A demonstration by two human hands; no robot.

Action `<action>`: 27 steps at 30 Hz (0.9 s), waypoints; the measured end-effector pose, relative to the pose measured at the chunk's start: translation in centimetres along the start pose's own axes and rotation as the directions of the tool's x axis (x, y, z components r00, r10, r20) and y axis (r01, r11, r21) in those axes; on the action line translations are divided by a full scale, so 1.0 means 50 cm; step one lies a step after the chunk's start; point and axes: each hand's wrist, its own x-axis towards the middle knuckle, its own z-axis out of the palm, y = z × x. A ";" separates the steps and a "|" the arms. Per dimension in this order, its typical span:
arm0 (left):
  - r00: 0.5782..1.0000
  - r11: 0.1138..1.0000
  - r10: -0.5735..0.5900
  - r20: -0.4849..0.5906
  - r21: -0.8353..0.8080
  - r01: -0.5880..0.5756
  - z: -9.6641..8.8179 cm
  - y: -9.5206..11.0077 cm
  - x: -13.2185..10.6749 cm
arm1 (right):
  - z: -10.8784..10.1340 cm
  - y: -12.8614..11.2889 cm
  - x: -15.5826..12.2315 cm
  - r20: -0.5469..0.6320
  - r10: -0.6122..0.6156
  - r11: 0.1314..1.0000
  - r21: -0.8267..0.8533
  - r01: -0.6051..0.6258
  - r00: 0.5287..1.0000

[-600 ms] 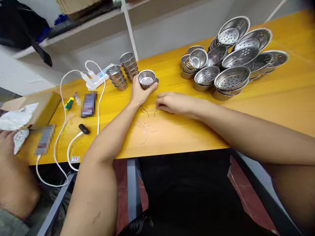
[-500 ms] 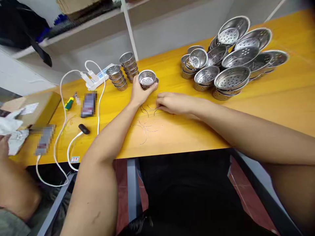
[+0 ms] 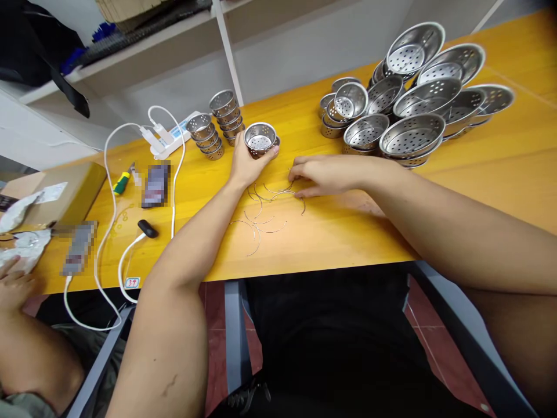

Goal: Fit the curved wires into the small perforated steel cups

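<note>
My left hand (image 3: 250,165) is closed around a small perforated metal cup (image 3: 260,138), its mouth turned up toward me. Just right of it, my right hand (image 3: 319,176) is low over the table with thumb and fingers apart. Thin curved wires (image 3: 278,191) lie beneath and beside those fingertips, and I see nothing gripped in them. More curved wires (image 3: 256,225) are scattered nearer to me. Behind my left hand stand two stacks of similar cups (image 3: 206,136).
Perforated metal bowls and cups (image 3: 411,139) are piled at the back right. On the left lie a power strip (image 3: 172,142), white cables, two phones (image 3: 155,186), a green-yellow screwdriver (image 3: 122,183) and a cardboard box (image 3: 82,188). Another person's hand (image 3: 17,284) rests at the far left.
My right hand has moved right and its fingers have spread, uncovering more wires. The left hand keeps the cup in place. The other person's hand at the left has shifted.
</note>
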 end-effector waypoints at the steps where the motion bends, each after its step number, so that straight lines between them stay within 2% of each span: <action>1: 1.000 1.000 0.000 -0.007 -0.002 0.000 0.000 0.002 0.000 | 0.003 -0.009 0.004 0.017 0.015 1.000 -0.021 -0.015 1.000; 5: 1.000 1.000 -0.006 -0.013 0.001 0.006 -0.002 0.015 0.000 | 0.009 -0.052 0.017 0.055 0.133 0.984 -0.123 -0.125 0.990; 8: 1.000 1.000 -0.015 -0.010 0.007 0.015 -0.004 0.028 0.000 | 0.007 -0.069 0.018 0.049 0.151 0.974 -0.175 -0.141 0.987; 12: 1.000 1.000 -0.021 -0.023 -0.017 0.021 -0.007 0.034 0.000 | 0.003 -0.056 0.013 -0.022 0.091 0.988 -0.122 -0.093 0.996; 15: 1.000 0.999 0.006 -0.015 -0.038 -0.007 -0.007 0.029 0.002 | -0.001 -0.028 0.010 -0.153 0.048 0.999 0.011 -0.047 0.987; 17: 0.999 0.998 0.041 -0.003 -0.053 -0.041 -0.006 0.026 0.004 | 0.002 -0.007 0.010 -0.295 0.054 0.990 0.140 -0.012 0.954; 21: 0.994 0.992 0.106 0.005 -0.075 -0.105 -0.006 0.023 0.008 | 0.019 0.025 0.020 -0.562 0.139 0.946 0.320 0.060 0.815; 24: 0.990 0.989 0.138 0.025 -0.066 -0.136 -0.010 0.025 0.011 | 0.034 0.039 0.032 -0.641 0.225 0.921 0.385 0.054 0.734; 27: 0.986 0.986 0.161 0.045 -0.050 -0.158 -0.013 0.032 0.011 | 0.039 0.048 0.038 -0.658 0.290 0.895 0.444 0.047 0.695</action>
